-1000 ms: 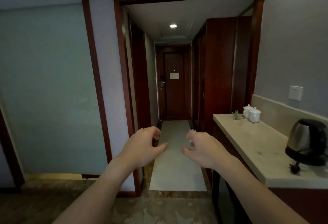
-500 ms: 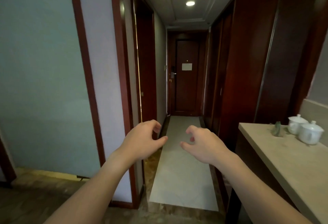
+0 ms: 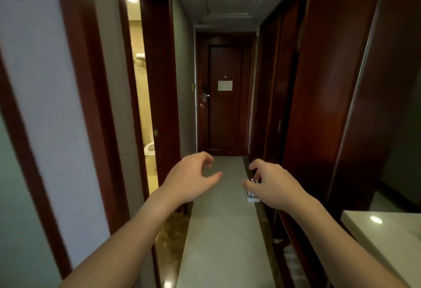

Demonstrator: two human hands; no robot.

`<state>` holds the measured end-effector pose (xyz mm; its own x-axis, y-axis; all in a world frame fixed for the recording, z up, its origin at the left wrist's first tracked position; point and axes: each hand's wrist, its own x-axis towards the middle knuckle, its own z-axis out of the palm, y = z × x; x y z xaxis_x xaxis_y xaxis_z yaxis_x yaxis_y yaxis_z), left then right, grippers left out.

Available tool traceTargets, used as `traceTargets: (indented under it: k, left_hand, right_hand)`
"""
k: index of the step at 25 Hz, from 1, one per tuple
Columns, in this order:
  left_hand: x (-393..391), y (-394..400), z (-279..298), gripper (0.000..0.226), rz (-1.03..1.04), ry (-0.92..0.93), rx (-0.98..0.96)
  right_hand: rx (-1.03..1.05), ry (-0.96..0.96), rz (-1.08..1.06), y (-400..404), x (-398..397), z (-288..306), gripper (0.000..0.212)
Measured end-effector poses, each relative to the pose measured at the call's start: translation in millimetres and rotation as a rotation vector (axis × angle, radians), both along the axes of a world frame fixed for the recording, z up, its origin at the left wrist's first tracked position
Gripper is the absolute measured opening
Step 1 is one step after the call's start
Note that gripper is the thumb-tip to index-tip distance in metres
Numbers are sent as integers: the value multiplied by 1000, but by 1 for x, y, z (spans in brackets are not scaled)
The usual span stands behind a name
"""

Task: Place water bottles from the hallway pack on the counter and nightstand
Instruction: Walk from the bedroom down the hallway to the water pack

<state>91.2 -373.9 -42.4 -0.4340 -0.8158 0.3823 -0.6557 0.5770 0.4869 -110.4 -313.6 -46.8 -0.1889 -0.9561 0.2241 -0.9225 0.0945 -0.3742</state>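
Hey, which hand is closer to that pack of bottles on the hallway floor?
Right. The bottle pack sits along the hallway's right edge, partly hidden behind the right hand. The left hand is empty too, but farther left.

Pack of water bottles (image 3: 252,193): on the hallway floor at centre right of the frame, mostly hidden behind the right hand (image 3: 272,187); only small white caps and a strip of label showed, bottle count could not be told.
Counter (image 3: 385,239): lower right, cut off by the right and bottom edges.
Left wall panels (image 3: 47,109): blurred.
Door notice (image 3: 225,85): centre, too small to read.
Toilet (image 3: 149,148): left doorway, partly hidden by the frame.
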Motion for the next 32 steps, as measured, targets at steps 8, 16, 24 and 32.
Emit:
traceTargets:
  k: [8,16,24,32]
  left_hand:
    - [-118,-260,-16,46,39,-14,7]
    - [-190,-497,-11,47,64,-38,9]
    - [-267,-767,-14,43,-40,47,11]
    - [-358,-975,34,48,-161,54,-2]
  right_hand:
    - [-65,-11,89,-273,-112,-20,58]
    - [-28,43,139,-508,-188,-5,58]
    - [-49,82,60,-770,-258,-3,55]
    - [-104,2,6,-963,-329,33,57]
